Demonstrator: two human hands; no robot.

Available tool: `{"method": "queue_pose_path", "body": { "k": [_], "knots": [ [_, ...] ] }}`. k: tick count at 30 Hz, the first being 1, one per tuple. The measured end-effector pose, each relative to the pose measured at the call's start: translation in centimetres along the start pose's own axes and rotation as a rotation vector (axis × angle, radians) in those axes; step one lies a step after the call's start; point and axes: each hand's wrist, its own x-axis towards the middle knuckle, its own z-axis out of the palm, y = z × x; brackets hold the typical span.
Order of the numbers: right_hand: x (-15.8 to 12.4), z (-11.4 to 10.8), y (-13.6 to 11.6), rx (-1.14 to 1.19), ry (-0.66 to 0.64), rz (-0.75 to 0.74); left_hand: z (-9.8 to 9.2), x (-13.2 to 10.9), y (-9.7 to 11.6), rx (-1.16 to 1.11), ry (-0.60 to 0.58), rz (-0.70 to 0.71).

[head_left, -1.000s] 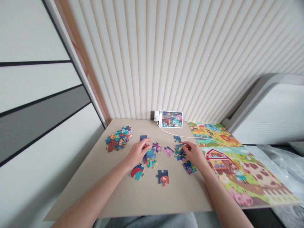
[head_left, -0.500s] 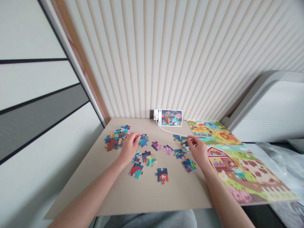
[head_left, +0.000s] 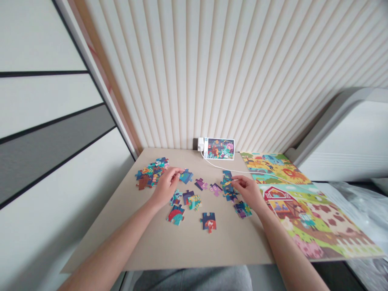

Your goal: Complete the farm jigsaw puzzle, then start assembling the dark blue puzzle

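Observation:
My left hand (head_left: 166, 186) hovers at the right edge of a heap of jigsaw pieces (head_left: 150, 173), with its fingertips close to a loose blue piece (head_left: 186, 176). Nothing shows in its loosely curled fingers. My right hand (head_left: 249, 192) reaches left, its fingertips on a small overlapping cluster of blue pieces (head_left: 228, 186). Whether those fingers grip a piece is hidden. Several single pieces lie between my hands, including a navy one (head_left: 208, 221) and one with a red arch (head_left: 176, 214).
The pieces lie on a tan board (head_left: 212, 246). Behind them, a small puzzle picture (head_left: 218, 148) stands by a white plug (head_left: 200, 144), whose white cable (head_left: 230, 169) runs right. A large farm-scene picture board (head_left: 306, 210) overhangs the right side. Ribbed panelling rises behind.
My left hand has moved left from the central pieces toward the heap, uncovering several pieces. My right hand has moved right, then back to the blue cluster, whose pieces now lie closer together.

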Motion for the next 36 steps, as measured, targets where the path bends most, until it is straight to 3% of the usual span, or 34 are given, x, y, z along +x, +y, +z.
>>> {"method": "queue_pose_path", "body": {
  "k": [6, 11, 17, 20, 24, 26, 28, 31, 36],
  "knots": [
    [-0.4, 0.2, -0.9, -0.177, -0.041, -0.035, 1.2, -1.0, 0.8, -0.189, -0.271, 0.049],
    [-0.3, 0.2, -1.0, -0.265, -0.048, -0.05, 2.1, -1.2, 1.2, -0.167, -0.337, 0.109],
    [-0.6, 0.2, -1.4, -0.279, -0.049, -0.064, 1.0, -0.7, 0.7, 0.067, -0.265, 0.199],
    [-0.6, 0.2, -1.4, -0.248, -0.028, -0.06, -0.8, -0.1, 0.1, 0.214, -0.194, 0.205],
    [-0.3, 0.0, -0.8, -0.201, 0.041, -0.04, -3.7, 0.7, -0.9, 0.355, 0.016, 0.141],
    [-0.2, 0.0, -0.5, -0.177, 0.049, -0.032, -4.7, 0.8, -1.5, 0.38, 0.049, 0.106],
    [-0.2, 0.0, -0.4, -0.163, 0.047, -0.03, -5.1, 0.8, -2.0, 0.405, 0.006, 0.094],
    [-0.2, 0.0, -0.3, -0.151, 0.047, -0.033, -5.0, 0.4, -2.4, 0.428, -0.152, 0.143],
    [-0.1, 0.1, -0.2, -0.093, 0.046, -0.015, -4.4, -0.3, -1.2, 0.311, -0.431, 0.285]
  ]
}}
